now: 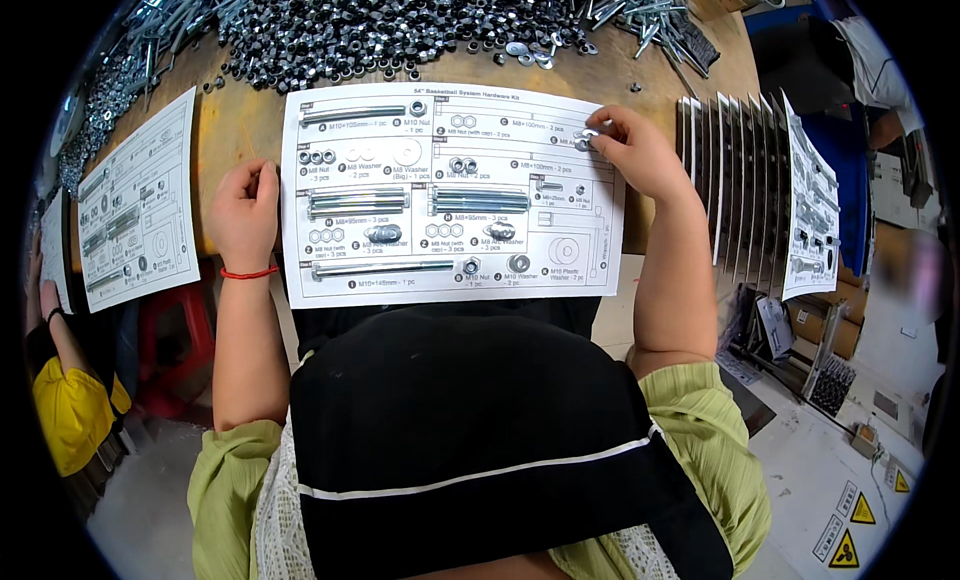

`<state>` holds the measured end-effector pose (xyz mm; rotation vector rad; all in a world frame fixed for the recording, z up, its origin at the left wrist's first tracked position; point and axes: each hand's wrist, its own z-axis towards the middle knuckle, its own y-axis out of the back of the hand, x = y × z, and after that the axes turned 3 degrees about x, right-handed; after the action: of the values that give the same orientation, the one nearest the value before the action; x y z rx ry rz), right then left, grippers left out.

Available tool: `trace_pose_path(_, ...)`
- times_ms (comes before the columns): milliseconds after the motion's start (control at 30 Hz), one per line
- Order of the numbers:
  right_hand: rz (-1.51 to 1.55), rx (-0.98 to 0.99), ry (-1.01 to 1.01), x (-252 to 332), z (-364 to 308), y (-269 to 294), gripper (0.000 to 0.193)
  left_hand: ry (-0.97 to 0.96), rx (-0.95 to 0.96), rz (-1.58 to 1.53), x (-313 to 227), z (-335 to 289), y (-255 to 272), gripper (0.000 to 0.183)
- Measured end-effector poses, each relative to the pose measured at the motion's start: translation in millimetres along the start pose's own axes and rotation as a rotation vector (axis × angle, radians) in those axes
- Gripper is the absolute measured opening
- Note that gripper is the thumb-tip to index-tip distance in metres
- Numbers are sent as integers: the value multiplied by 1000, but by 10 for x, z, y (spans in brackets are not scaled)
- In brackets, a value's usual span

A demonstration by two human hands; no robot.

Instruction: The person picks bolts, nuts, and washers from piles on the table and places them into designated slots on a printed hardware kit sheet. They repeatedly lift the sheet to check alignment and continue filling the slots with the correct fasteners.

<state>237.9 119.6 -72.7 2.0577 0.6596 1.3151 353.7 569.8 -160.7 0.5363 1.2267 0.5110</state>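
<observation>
A white printed sheet (pixel 400 250) with outlined boxes lies in front of me at the table's near edge. Real hardware rests on its pictures: long bolts (pixel 358 202), a second bolt bundle (pixel 480 202), nuts (pixel 464 165) and small stacks of dark washers (pixel 382 234). At the sheet's upper right corner, my right hand (pixel 640 152) is closed in a pinch on small shiny metal washers (pixel 583 139), at the surface of the paper. Beside the left edge of the sheet, my left hand (pixel 248 208) is closed with curled fingers; whatever it may hold is hidden.
A large heap of nuts (pixel 400 30) covers the far table, with loose bolts (pixel 650 15) at right and flat washers (pixel 530 52) at its edge. Similar sheets stand left (pixel 140 200) and in a row right (pixel 805 200). A co-worker's yellow sleeve (pixel 75 410) shows at far left.
</observation>
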Motion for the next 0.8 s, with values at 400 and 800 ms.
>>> trace_pose_path(400, -216, -189, 96, 61, -132, -231, 27, 17, 1, 68, -13, 6, -3, 19)
trace_pose_path(800, -127, -252, 173, 67, -158, -266, 24, -29, -7, 114, -58, 15, 10, 19)
